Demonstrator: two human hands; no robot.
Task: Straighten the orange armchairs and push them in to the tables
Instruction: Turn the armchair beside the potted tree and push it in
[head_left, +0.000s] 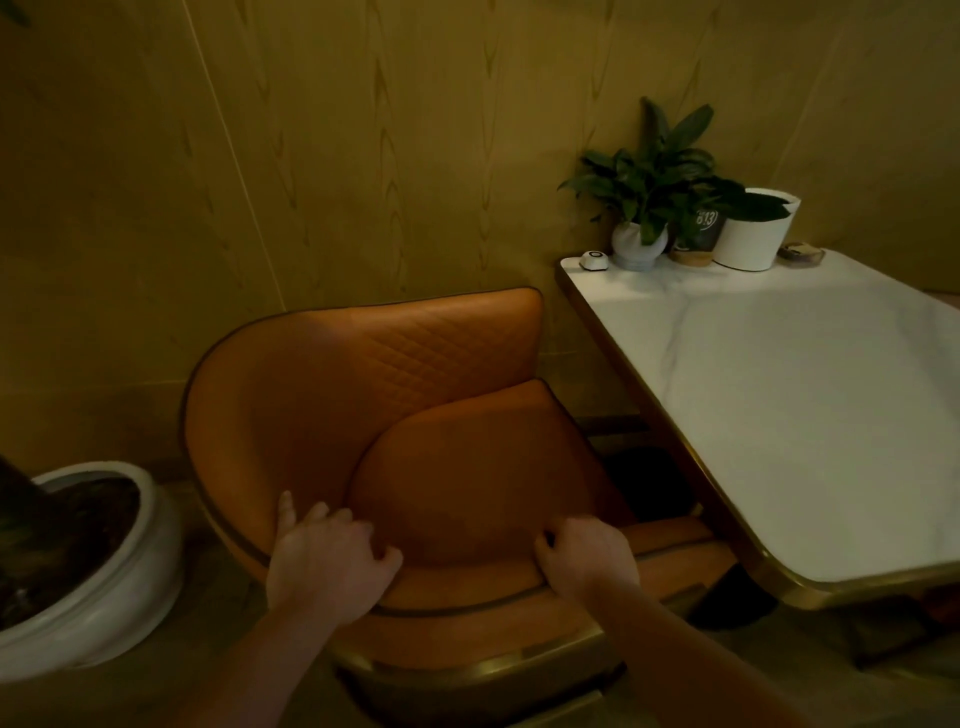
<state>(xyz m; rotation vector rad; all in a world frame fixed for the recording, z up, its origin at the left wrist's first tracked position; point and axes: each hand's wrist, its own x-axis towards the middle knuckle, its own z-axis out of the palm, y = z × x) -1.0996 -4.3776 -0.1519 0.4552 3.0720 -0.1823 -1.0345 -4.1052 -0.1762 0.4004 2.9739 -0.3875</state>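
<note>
Left hand (327, 561) grip clamped on orange armchair (374, 395) backrest rim, right hand (587, 556) grip likewise, fingers curled over

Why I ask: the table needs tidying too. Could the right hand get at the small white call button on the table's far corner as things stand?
Probably yes: the right hand grips the armchair now, but nothing shows between it and the call button on the table.

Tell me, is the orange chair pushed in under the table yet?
Not yet. The orange armchair sits beside the white marble table, its seat fully showing, while the left hand and right hand grip its near edge.
</note>
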